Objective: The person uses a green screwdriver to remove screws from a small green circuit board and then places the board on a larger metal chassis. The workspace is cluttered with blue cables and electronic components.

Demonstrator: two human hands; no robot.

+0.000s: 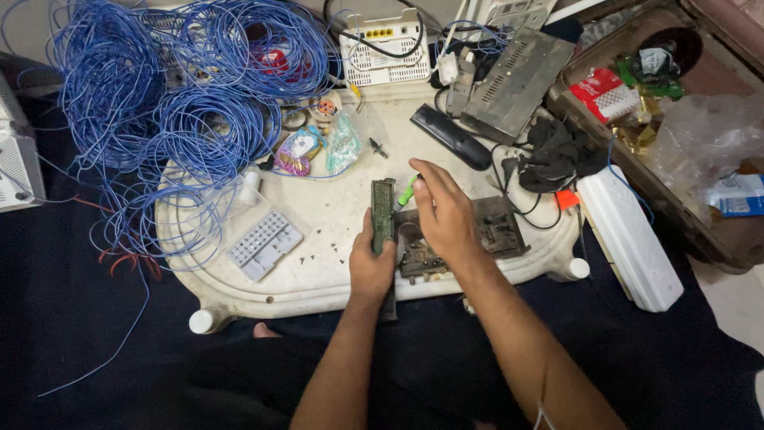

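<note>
My left hand (371, 267) grips a long narrow green circuit board (383, 209), held on edge over a white plastic table (318, 275). Fingers of my right hand (442, 211) are closed around a small green-handled screwdriver (407, 191), its tip next to the board's upper end. Under my right hand lies a dark opened metal device chassis (497, 227) with exposed parts. A few loose screws lie on the table to the left of the board.
Tangled blue wire coils (171, 111) cover the table's left and back. A grey key strip (264, 244), black remote (451, 137), white router (384, 49), grey metal cover (517, 84), black cloth (557, 155) and white rectangular casing (629, 239) surround the work. An open box of clutter (676, 103) sits right.
</note>
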